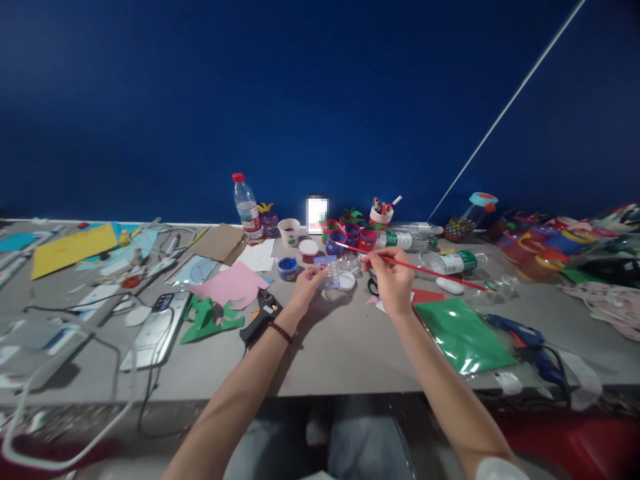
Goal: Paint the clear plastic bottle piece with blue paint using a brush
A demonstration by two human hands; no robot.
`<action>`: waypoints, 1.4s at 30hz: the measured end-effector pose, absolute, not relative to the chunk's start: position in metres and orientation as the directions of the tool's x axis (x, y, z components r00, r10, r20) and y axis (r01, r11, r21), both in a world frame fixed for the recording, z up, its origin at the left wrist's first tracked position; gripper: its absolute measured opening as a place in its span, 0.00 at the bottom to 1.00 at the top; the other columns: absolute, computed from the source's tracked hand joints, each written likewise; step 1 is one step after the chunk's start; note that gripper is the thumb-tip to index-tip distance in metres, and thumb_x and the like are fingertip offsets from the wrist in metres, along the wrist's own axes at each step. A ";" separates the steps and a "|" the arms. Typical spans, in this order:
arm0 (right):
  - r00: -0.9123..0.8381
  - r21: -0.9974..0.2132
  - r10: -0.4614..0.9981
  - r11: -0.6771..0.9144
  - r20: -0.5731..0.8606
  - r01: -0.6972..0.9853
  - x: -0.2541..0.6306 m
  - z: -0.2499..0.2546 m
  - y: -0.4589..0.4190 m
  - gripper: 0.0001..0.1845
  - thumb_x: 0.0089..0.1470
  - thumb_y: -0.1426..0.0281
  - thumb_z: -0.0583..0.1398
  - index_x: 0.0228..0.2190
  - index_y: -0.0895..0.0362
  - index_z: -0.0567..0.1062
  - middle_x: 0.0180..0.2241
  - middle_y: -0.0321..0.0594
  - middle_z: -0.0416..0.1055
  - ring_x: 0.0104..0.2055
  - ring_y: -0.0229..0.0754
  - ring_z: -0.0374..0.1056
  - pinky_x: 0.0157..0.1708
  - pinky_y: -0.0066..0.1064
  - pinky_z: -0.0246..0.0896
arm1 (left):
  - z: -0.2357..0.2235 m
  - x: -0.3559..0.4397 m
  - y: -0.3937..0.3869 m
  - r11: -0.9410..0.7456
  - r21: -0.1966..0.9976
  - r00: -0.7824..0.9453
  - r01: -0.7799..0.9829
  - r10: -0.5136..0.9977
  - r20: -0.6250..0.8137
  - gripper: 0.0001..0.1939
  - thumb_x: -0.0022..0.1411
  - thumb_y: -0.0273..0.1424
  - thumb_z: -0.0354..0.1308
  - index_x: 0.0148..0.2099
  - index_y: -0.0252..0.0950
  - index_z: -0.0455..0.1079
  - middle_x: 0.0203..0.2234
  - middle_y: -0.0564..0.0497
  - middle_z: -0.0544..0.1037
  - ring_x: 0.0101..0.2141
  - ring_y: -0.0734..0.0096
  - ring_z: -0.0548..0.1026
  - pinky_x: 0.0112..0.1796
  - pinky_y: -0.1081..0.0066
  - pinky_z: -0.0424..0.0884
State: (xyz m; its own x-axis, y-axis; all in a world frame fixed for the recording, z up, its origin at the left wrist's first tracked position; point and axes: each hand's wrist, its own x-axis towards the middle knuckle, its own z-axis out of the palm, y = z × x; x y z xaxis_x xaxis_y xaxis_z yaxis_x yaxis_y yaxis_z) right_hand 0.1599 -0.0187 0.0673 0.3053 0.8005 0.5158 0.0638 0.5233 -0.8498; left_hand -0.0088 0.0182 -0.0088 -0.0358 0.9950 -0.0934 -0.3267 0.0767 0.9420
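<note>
A clear plastic bottle piece (pixel 331 273), tinted blue in places, is at the middle of the table. My left hand (pixel 306 288) has its fingers closed around the left side of it. In my right hand (pixel 393 283) a long, thin red paintbrush (pixel 443 275) is pinched, its tip pointing left above the bottle piece. An uncapped jar of blue paint (pixel 287 269) stands left of my left hand. Just right of the bottle piece lies a white lid (pixel 347 281). Black-handled scissors (pixel 373 287) are partly hidden by my right hand.
Painted cups (pixel 369 240) and a pen cup (pixel 381 217) stand behind, near the blue wall. A glue gun (pixel 263 317) lies left, another glue gun (pixel 525 340) right, beside a green sheet packet (pixel 463 333). A red-capped bottle (pixel 247 210) stands at back left.
</note>
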 end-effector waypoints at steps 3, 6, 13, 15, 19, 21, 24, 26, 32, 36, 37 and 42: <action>0.142 -0.845 0.833 0.529 0.535 0.078 0.148 0.092 0.005 0.17 0.62 0.52 0.54 0.35 0.52 0.69 0.31 0.39 0.78 0.32 0.40 0.76 0.28 0.32 0.72 | -0.010 -0.007 0.017 0.029 0.957 -0.073 -0.287 0.996 -0.052 0.20 0.41 0.41 0.73 0.34 0.35 0.78 0.30 0.48 0.80 0.33 0.65 0.75 0.40 0.67 0.69; 0.007 -0.844 0.851 0.518 0.524 0.140 0.127 0.110 0.051 0.14 0.61 0.54 0.56 0.37 0.52 0.68 0.28 0.38 0.77 0.32 0.40 0.76 0.31 0.32 0.71 | -0.010 -0.005 0.016 0.014 0.961 -0.110 -0.277 0.993 -0.046 0.19 0.40 0.40 0.74 0.33 0.35 0.76 0.28 0.50 0.79 0.31 0.67 0.74 0.38 0.68 0.69; -0.188 -0.691 0.846 0.519 0.499 0.504 0.074 0.115 0.146 0.13 0.58 0.61 0.61 0.26 0.56 0.72 0.29 0.40 0.78 0.36 0.41 0.74 0.44 0.33 0.66 | -0.010 -0.005 0.018 0.015 0.957 -0.147 -0.289 0.987 -0.060 0.19 0.39 0.39 0.74 0.32 0.35 0.75 0.28 0.50 0.78 0.30 0.68 0.72 0.38 0.67 0.68; -0.218 -0.660 0.878 0.467 0.426 0.589 0.064 0.112 0.157 0.14 0.59 0.61 0.60 0.27 0.57 0.75 0.31 0.41 0.78 0.39 0.43 0.73 0.45 0.34 0.64 | -0.011 -0.004 0.017 0.019 0.961 -0.138 -0.276 0.989 -0.059 0.19 0.39 0.40 0.74 0.32 0.35 0.75 0.28 0.50 0.77 0.29 0.69 0.72 0.37 0.67 0.67; -0.261 -0.563 0.911 0.405 0.321 0.721 0.051 0.104 0.168 0.11 0.59 0.63 0.59 0.30 0.55 0.77 0.34 0.40 0.78 0.44 0.44 0.71 0.45 0.34 0.63 | -0.010 -0.003 0.015 0.027 0.966 -0.131 -0.258 0.989 -0.063 0.20 0.39 0.40 0.74 0.33 0.35 0.74 0.29 0.50 0.77 0.28 0.70 0.71 0.35 0.68 0.67; -0.284 -0.519 0.909 0.408 0.305 0.751 0.046 0.102 0.172 0.09 0.59 0.65 0.60 0.31 0.55 0.77 0.37 0.40 0.78 0.45 0.44 0.69 0.46 0.33 0.62 | -0.009 -0.003 0.014 0.026 0.966 -0.127 -0.256 0.990 -0.060 0.21 0.39 0.40 0.74 0.34 0.35 0.74 0.29 0.50 0.77 0.29 0.70 0.71 0.35 0.68 0.67; -0.316 -0.479 0.913 0.405 0.259 0.778 0.039 0.098 0.178 0.06 0.57 0.67 0.61 0.31 0.55 0.77 0.40 0.40 0.77 0.46 0.44 0.68 0.47 0.34 0.61 | -0.010 -0.003 0.016 0.022 0.970 -0.127 -0.242 0.990 -0.055 0.21 0.40 0.41 0.74 0.34 0.35 0.74 0.28 0.50 0.77 0.29 0.70 0.71 0.35 0.68 0.67; -0.336 -0.460 0.914 0.405 0.228 0.790 0.035 0.096 0.180 0.05 0.57 0.67 0.61 0.31 0.55 0.77 0.40 0.41 0.77 0.47 0.45 0.68 0.48 0.35 0.61 | -0.013 -0.004 0.017 0.018 0.975 -0.125 -0.220 0.991 -0.046 0.21 0.42 0.43 0.73 0.35 0.35 0.74 0.28 0.50 0.77 0.29 0.69 0.71 0.36 0.67 0.67; -0.339 -0.431 0.913 0.406 0.227 0.806 0.025 0.089 0.180 0.07 0.58 0.66 0.60 0.32 0.54 0.77 0.42 0.40 0.76 0.50 0.45 0.67 0.53 0.34 0.61 | -0.023 0.000 0.011 -0.153 0.983 -0.137 0.096 0.977 0.166 0.21 0.42 0.39 0.71 0.37 0.36 0.73 0.34 0.47 0.77 0.38 0.62 0.73 0.43 0.63 0.69; -0.330 -0.385 0.923 0.383 0.198 0.840 0.024 0.091 0.180 0.06 0.59 0.67 0.60 0.34 0.54 0.77 0.44 0.39 0.76 0.52 0.44 0.67 0.54 0.34 0.62 | -0.003 0.000 0.004 -0.126 0.938 -0.052 0.323 0.987 0.151 0.18 0.46 0.37 0.67 0.39 0.35 0.74 0.34 0.47 0.77 0.39 0.60 0.73 0.44 0.61 0.68; -0.332 -0.379 0.925 0.379 0.185 0.844 0.025 0.093 0.180 0.06 0.58 0.67 0.60 0.34 0.54 0.77 0.44 0.39 0.76 0.52 0.44 0.67 0.53 0.34 0.62 | 0.005 -0.003 0.003 -0.082 0.940 0.012 0.331 0.997 0.082 0.15 0.48 0.38 0.65 0.37 0.34 0.73 0.32 0.47 0.77 0.37 0.61 0.74 0.41 0.63 0.69; -0.357 -0.354 0.926 0.377 0.122 0.856 0.024 0.102 0.184 0.08 0.59 0.67 0.59 0.37 0.56 0.78 0.46 0.43 0.76 0.53 0.46 0.69 0.52 0.34 0.64 | 0.022 -0.026 -0.001 -0.078 0.827 0.076 0.557 0.996 0.043 0.20 0.44 0.44 0.68 0.34 0.35 0.73 0.30 0.47 0.76 0.35 0.59 0.74 0.37 0.63 0.68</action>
